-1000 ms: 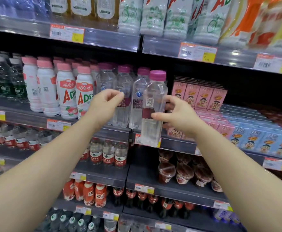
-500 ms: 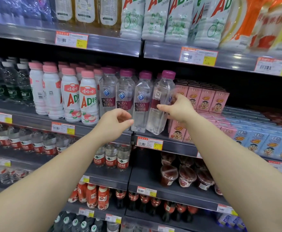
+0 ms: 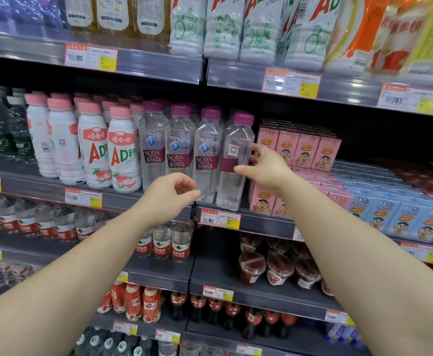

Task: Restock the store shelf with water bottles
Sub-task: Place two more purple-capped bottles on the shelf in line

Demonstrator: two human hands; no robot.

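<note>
A clear water bottle (image 3: pixel 232 150) with a magenta cap and dark red label stands upright on the middle shelf (image 3: pixel 261 224), at the right end of a row of matching soda water bottles (image 3: pixel 179 150). Its label faces sideways and a QR code shows. My right hand (image 3: pixel 269 168) grips its right side, with the thumb on the label and the fingers behind. My left hand (image 3: pixel 169 196) hovers lower, in front of the row's bases, loosely curled and holding nothing.
White AD milk bottles (image 3: pixel 92 150) with pink caps crowd the left of the row. Pink drink cartons (image 3: pixel 302 150) stand just right of the held bottle, with blue cartons (image 3: pixel 390 214) beyond. The upper shelf edge (image 3: pixel 159 65) hangs overhead. Red-label water bottles (image 3: pixel 162 242) and cups (image 3: pixel 277 268) fill the lower shelves.
My right hand has pushed the bottle from in front of the shelf edge back into line with the row. My left hand has dropped away from the bottles.
</note>
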